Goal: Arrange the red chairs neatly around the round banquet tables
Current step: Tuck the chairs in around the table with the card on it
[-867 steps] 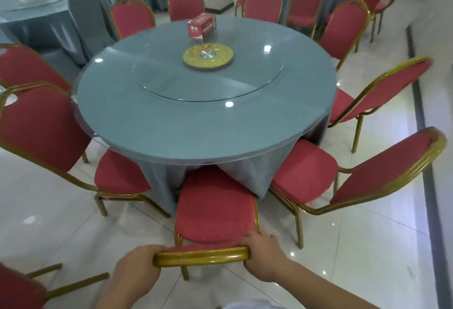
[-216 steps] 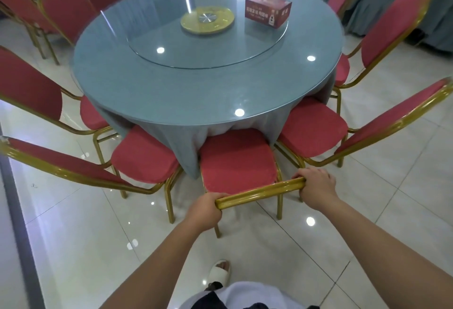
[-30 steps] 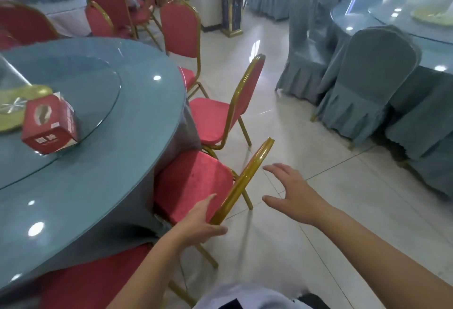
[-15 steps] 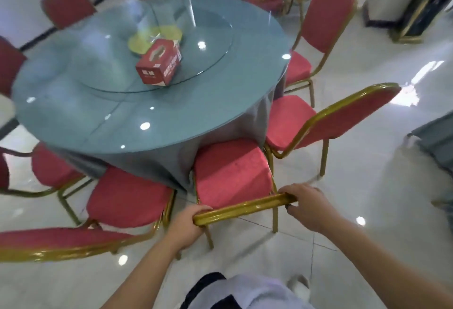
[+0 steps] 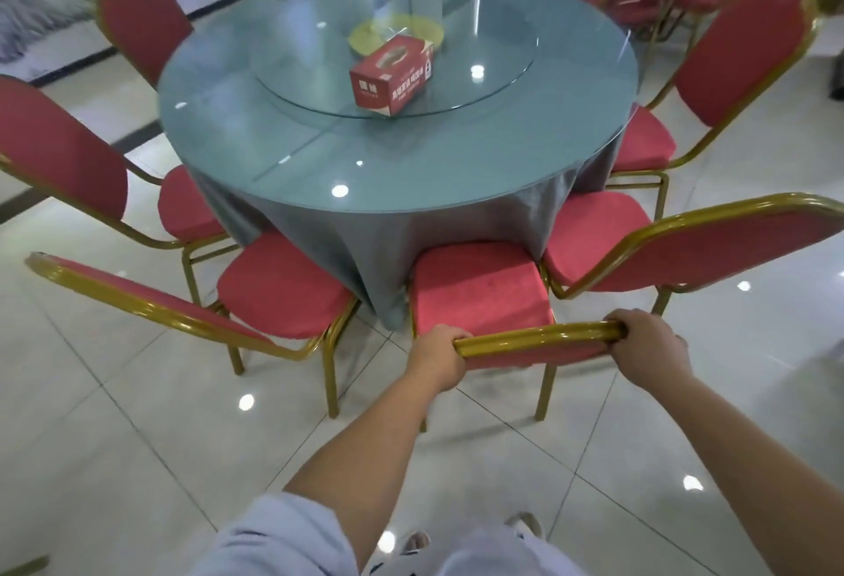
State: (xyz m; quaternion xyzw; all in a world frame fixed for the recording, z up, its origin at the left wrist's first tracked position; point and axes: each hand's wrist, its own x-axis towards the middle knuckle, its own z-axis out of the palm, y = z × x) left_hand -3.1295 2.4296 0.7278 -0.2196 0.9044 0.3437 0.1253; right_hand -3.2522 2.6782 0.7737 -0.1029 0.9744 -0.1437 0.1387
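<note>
Head view: left hand (image 5: 436, 363), right hand (image 5: 648, 347) clasp chair (image 5: 479, 290) backrest ends.

a box (image 5: 392, 74) sits on the turntable (image 5: 484, 68) at the middle of the worktop (image 5: 319, 155); chairs ring it, the nearest chair (image 5: 479, 290) tucked between two neighbours.

A red tissue box (image 5: 392, 75) with white print lies on the glass turntable (image 5: 479, 73), near its front edge. Just behind the box, at the turntable's middle, sits a round yellow-gold hub (image 5: 365, 34), partly hidden by the box. A grey-blue tablecloth (image 5: 365, 247) hangs in folds down to the floor. The floor (image 5: 114, 438) is glossy pale tile, dotted with bright reflections of ceiling lights. A dark border strip (image 5: 64, 73) runs along its left side.
</note>
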